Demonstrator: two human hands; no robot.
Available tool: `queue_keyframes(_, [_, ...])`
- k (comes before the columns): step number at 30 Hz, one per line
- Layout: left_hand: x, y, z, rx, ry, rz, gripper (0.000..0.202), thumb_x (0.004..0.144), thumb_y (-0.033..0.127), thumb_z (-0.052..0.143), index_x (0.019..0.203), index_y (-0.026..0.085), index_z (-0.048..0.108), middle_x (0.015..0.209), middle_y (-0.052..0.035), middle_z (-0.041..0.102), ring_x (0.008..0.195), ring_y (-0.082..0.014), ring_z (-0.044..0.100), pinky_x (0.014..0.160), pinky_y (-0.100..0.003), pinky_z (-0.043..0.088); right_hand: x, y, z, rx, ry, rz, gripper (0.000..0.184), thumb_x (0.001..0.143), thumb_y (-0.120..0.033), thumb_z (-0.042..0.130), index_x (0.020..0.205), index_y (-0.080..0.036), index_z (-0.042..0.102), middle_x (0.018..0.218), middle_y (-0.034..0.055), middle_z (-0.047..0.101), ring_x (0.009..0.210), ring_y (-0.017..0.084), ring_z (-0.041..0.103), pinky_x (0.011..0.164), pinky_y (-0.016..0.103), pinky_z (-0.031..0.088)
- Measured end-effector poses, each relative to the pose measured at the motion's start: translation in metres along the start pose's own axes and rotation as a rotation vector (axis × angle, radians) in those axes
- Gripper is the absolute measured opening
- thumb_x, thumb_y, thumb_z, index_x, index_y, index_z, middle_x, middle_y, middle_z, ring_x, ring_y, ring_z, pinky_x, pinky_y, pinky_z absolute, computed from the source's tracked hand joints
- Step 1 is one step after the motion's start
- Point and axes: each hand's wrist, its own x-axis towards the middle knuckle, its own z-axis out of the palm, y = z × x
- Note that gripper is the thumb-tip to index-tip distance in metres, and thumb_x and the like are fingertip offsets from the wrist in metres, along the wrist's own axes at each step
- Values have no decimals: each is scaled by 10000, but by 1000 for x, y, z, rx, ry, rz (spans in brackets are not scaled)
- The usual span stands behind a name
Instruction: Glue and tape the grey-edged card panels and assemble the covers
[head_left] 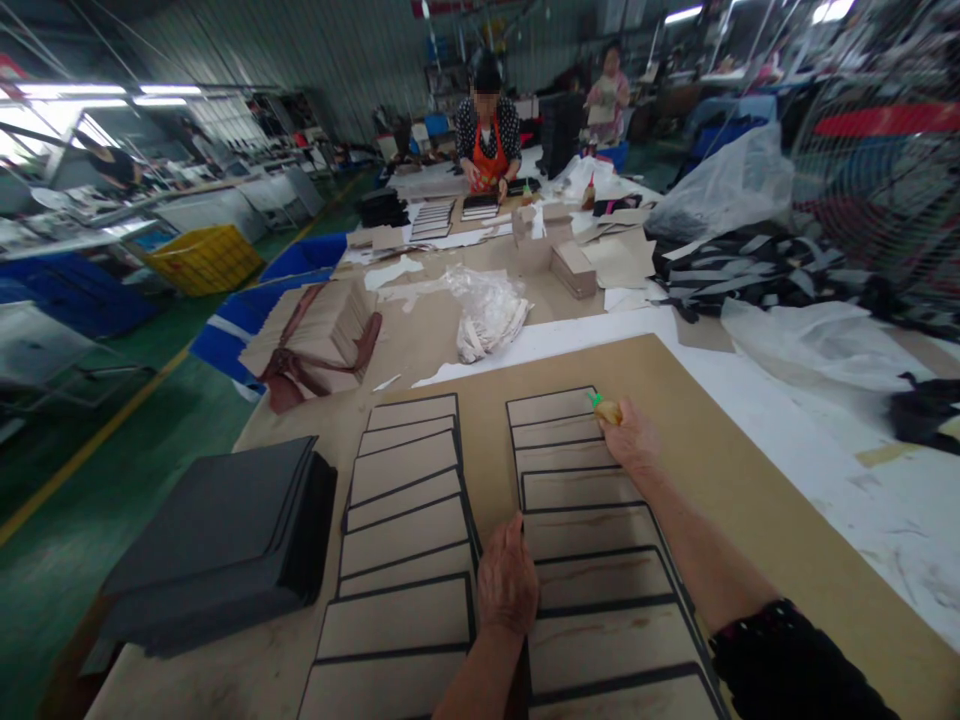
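Note:
Two rows of overlapping tan panels with black edges lie on a brown board (720, 440): a left row (405, 520) and a right row (592, 560). My right hand (628, 438) reaches to the far end of the right row, fingers closed on a small brush (604, 408) with a green tip and yellowish head. My left hand (508, 580) rests palm down between the two rows, its fingers lying flat on the left edge of the right row.
A stack of dark grey sheets (217, 540) sits at the left table edge. Further off lie a clear plastic bag (487, 310), tan card stacks (315, 330), cardboard pieces (577, 265) and black strips (742, 270). A person in an orange apron (487, 135) works at the far end.

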Motion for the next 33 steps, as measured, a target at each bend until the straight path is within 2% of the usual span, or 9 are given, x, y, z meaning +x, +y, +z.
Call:
queue_keyframes(7, [0, 0, -1, -6, -31, -8, 365, 916, 98, 436, 1258, 169, 541, 1107, -87, 671, 1031, -202, 634, 881, -322, 523, -12, -24, 10, 23, -69, -120, 168, 835, -380, 605, 864, -226, 545, 783, 6, 590, 672, 152, 481, 577, 271, 236])
queue_keyframes(13, [-1, 0, 0, -14, -24, -18, 375, 924, 101, 410, 1271, 173, 535, 1112, -92, 669, 1048, -204, 628, 900, -334, 516, -14, -35, 11, 47, -93, -196, 156, 840, -363, 591, 850, -224, 521, 788, -5, 588, 675, 146, 470, 582, 263, 233])
queue_keyframes(21, [1, 1, 0, 12, -30, -35, 351, 935, 123, 417, 1247, 178, 567, 1098, -84, 679, 1018, -198, 644, 876, -327, 536, -31, -70, 24, 70, -122, -304, 157, 844, -371, 600, 846, -231, 530, 809, -12, 602, 706, 144, 483, 597, 269, 224])
queue_keyframes(24, [0, 1, 0, 5, -43, -43, 363, 925, 120, 428, 1252, 186, 572, 1119, -88, 677, 1031, -199, 641, 883, -330, 537, -31, -62, 21, 71, -113, -267, 161, 840, -369, 606, 842, -229, 526, 793, -8, 595, 700, 149, 480, 591, 270, 225])
queue_keyframes(29, [-1, 0, 1, -1, -28, -35, 407, 901, 87, 449, 1280, 187, 558, 1129, -86, 672, 1047, -206, 638, 892, -335, 534, -20, -33, 9, 49, -78, -136, 166, 860, -387, 567, 856, -225, 533, 749, 1, 566, 650, 155, 452, 570, 271, 220])
queue_keyframes(33, [0, 1, -1, -15, -45, -42, 383, 912, 94, 448, 1266, 178, 567, 1104, -85, 678, 1029, -200, 643, 885, -326, 536, -21, -35, 11, 43, -67, -117, 168, 872, -390, 553, 865, -223, 538, 768, 12, 576, 646, 155, 444, 564, 277, 200])
